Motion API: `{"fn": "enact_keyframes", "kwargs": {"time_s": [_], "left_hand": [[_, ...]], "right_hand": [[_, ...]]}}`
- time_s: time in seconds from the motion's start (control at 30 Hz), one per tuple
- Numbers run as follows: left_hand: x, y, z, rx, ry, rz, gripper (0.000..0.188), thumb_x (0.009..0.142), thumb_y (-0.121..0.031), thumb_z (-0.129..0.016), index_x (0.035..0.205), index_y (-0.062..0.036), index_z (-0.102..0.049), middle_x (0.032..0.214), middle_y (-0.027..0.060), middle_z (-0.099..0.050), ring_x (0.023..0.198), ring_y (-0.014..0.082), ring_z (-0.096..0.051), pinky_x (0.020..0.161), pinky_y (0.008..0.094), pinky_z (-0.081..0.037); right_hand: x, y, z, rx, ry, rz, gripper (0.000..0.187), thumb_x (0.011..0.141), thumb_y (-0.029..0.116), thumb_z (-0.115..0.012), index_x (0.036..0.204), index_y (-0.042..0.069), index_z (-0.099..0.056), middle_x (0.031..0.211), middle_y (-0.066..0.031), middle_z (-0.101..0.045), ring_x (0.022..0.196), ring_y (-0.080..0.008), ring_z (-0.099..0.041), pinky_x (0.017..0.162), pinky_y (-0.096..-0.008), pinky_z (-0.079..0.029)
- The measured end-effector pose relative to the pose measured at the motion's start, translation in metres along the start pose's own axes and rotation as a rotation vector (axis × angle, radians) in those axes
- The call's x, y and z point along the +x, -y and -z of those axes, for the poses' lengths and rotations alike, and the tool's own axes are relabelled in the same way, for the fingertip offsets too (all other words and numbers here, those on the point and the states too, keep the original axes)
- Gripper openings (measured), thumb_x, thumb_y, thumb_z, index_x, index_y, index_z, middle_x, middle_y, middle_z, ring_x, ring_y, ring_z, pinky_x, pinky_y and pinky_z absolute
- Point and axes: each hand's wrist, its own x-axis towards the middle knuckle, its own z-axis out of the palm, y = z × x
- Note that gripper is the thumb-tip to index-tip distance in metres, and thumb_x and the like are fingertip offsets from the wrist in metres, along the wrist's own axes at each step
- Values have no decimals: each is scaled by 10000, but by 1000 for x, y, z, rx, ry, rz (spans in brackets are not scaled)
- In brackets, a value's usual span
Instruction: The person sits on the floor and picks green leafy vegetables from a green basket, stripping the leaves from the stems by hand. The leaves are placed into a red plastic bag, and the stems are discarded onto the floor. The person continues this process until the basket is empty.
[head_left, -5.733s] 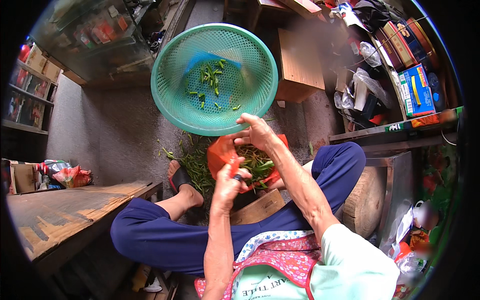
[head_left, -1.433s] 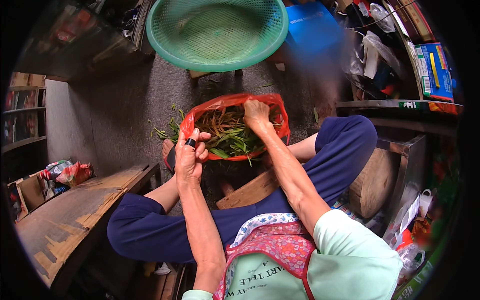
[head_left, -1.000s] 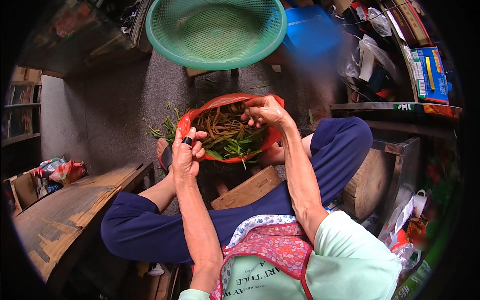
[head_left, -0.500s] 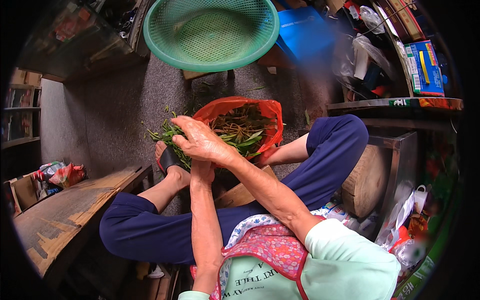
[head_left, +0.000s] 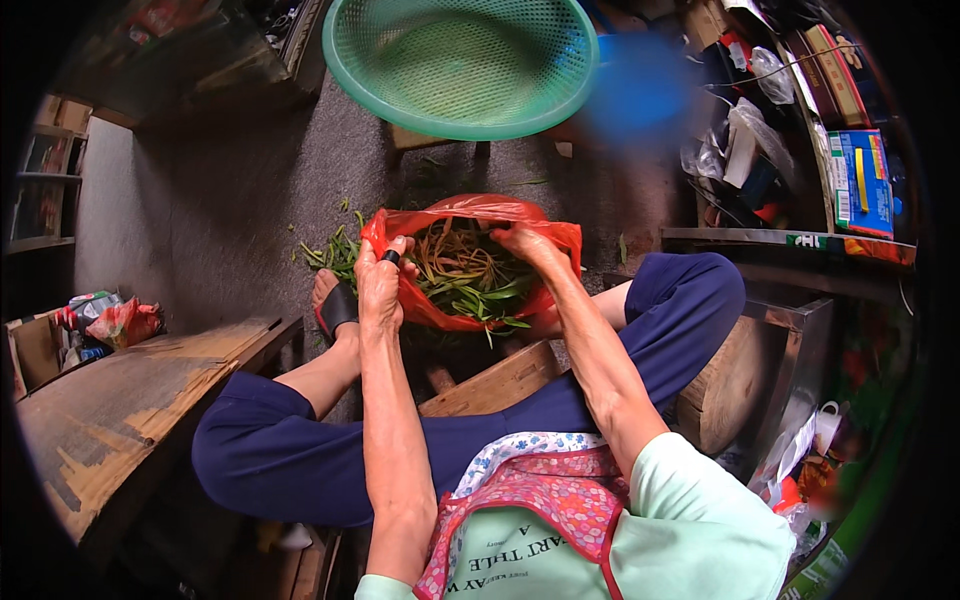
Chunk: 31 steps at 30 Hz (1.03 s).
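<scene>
A red plastic bag (head_left: 470,207) stands with its mouth spread between my feet, full of leafy green stems (head_left: 475,290), some brownish. My left hand (head_left: 378,288) is closed on the bag's left rim, a black band around one finger. At the bag's right side, my right hand (head_left: 535,246) reaches over the rim into the mouth. Its fingers are bent together near the far inner wall; what they hold is hidden. Loose green stems (head_left: 340,250) lie on the floor to the left of the bag, beside my sandalled foot.
A green mesh basket (head_left: 460,125) rests on a low stool beyond the bag. A blurred blue object (head_left: 645,85) is behind it. Cluttered shelving (head_left: 760,236) stands at the right, a worn wooden bench (head_left: 140,410) at the left. A wooden board (head_left: 490,382) lies between my legs.
My hands were together over the stems left of the bag; now they are apart, one at each side of the bag. The left hand has taken hold of the rim, and the mouth is wider.
</scene>
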Motion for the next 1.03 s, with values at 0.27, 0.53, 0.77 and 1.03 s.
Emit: {"fn": "enact_keyframes", "kwargs": {"time_s": [0.27, 0.53, 0.77, 1.03], "left_hand": [[3, -4, 5, -88, 58, 66, 446, 958, -113, -600, 1388, -109, -484, 927, 59, -653, 539, 54, -487, 483, 199, -439], [-2, -8, 0, 0, 54, 32, 356, 963, -112, -571, 1314, -85, -514, 1002, 83, -658, 671, 95, -602, 481, 189, -408], [-2, -13, 6, -59, 73, 32, 379, 970, -150, -585, 1321, -50, -483, 1041, 116, -638, 720, 130, -643, 414, 160, -372], [-7, -7, 6, -130, 106, 46, 410, 955, -152, -611, 1325, -43, -472, 1045, 120, -640, 738, 135, -657, 408, 150, -372]], "right_hand": [[6, 30, 39, 390, 359, -388, 253, 912, 202, -609, 1120, 84, -693, 869, -40, -707, 793, -136, -655, 702, -293, -508], [16, 77, -25, -175, 138, -205, 350, 758, 335, -772, 1026, 115, -729, 988, -137, -711, 946, -300, -678, 846, -425, -529], [20, 23, -49, 376, -14, -298, 236, 827, 242, -736, 943, 37, -733, 838, -46, -714, 767, -136, -637, 723, -303, -522], [-5, 75, 34, 896, 189, -544, 337, 845, 269, -712, 1097, 45, -720, 1068, -73, -713, 1013, -181, -634, 896, -311, -469]]}}
